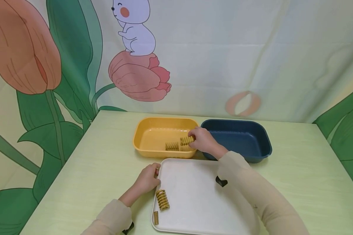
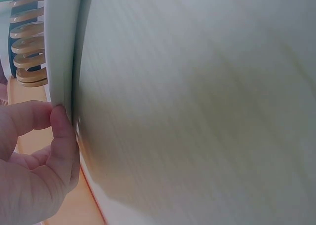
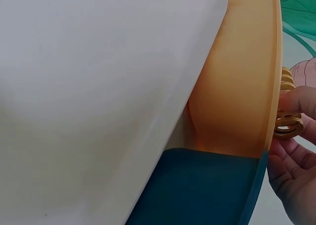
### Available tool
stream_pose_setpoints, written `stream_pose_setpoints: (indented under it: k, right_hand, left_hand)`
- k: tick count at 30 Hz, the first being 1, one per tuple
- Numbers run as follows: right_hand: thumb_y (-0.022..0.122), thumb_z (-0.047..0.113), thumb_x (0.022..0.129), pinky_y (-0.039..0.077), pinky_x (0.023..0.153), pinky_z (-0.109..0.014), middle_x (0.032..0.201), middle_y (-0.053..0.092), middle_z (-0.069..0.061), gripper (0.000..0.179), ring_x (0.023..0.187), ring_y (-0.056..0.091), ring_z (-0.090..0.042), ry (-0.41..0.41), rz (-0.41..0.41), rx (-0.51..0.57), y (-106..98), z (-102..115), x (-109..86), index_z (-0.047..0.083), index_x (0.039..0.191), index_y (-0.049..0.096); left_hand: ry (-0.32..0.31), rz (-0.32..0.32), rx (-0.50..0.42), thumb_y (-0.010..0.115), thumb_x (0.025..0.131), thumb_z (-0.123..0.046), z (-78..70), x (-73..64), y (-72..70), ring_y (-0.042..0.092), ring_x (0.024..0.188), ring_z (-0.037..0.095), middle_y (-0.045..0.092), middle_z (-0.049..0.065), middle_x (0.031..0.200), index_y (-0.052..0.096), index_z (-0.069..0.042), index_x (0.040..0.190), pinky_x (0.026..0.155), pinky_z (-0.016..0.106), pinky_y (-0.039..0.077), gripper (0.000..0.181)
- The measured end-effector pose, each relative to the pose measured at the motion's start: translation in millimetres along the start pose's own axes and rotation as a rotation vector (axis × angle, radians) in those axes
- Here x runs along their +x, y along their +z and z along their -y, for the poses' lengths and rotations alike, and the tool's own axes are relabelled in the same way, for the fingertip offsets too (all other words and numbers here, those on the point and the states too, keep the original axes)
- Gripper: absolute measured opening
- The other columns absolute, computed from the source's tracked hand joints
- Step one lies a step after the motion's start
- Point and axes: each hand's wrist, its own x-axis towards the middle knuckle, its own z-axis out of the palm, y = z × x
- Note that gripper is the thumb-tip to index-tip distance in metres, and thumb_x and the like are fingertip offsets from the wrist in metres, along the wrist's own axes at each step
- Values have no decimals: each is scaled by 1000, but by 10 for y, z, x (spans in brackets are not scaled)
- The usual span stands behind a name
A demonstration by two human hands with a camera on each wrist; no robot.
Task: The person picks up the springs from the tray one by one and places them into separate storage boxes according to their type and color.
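Observation:
My right hand [image 1: 204, 140] pinches a gold coil spring [image 1: 186, 141] over the right part of a yellow bin [image 1: 151, 152]. In the right wrist view, thumb and fingers grip that spring [image 3: 288, 125] beside the bin's rim. Another gold spring [image 1: 172, 146] lies inside the bin, just left of the held one. My left hand [image 1: 147, 179] holds the left rim of a white tray [image 1: 194, 195] near its far corner, thumb and fingertips pinching the edge. Close to that hand, a thick gold spring [image 1: 163, 199] rests on the tray, with a small thin spring [image 1: 156, 217] nearer the front corner.
A dark blue bin [image 1: 238, 142] stands right of the yellow one, both just behind the tray. All sit on a pale green table [image 1: 306, 169]. A curtain [image 1: 206, 65] printed with tulips and a white animal hangs behind the table. My right sleeve overlaps the tray's right side.

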Motion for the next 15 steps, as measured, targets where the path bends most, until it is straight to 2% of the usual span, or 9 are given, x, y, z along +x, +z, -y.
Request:
stream_pose_setpoints:
  k: [8,15]
  right_hand:
    - [66,11,73,46,65,-25,91,56,-8,29,77,48,-18,5,10,-47,21,33,45,2,100,62]
    - [66,11,73,46,69,-26,93,55,-7,28,78,49,-18,12,28,-99,56,53,90,3,100,62]
  left_hand:
    - [-32,16,-2,61,67,8,8,29,11,41,70,15,48,6,82,47,8,117,59,23,35,52]
    - [-35,23,-10,60,67,8,16,37,19,41,70,15,48,7,82,46,8,117,59,23,35,53]
